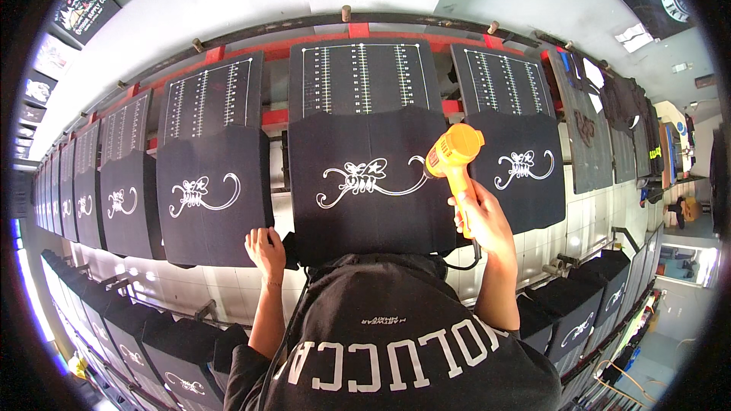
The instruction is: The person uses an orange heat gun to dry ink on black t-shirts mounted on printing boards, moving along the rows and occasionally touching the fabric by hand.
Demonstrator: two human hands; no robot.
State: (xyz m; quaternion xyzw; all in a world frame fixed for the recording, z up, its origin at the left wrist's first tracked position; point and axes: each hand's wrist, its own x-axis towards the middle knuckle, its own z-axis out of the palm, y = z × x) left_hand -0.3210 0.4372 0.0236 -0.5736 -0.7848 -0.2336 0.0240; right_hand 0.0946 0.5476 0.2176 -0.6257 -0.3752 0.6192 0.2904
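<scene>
My right hand (489, 219) is closed around the grip of a yellow-orange heat gun (455, 151), held over the right side of a black shirt (373, 228). Its dark nozzle is beside the curled tail of the white line print (365, 181) on that shirt. My left hand (265, 251) rests at the near right corner of the neighbouring black shirt (209, 236), fingers slightly bent and apart, nothing seen in them. That shirt bears the same white print. Both shirts are laid over flat boards; the middle board (381, 76) shows white ruler markings beyond the cloth.
Another printed black shirt (525, 202) lies on the board to the right. More shirt-covered boards (128, 213) run off to the left. A red and dark rail (274, 116) passes beneath the boards. Behind me stands a second row of shirts (183, 358). A black cable (466, 265) hangs below the heat gun.
</scene>
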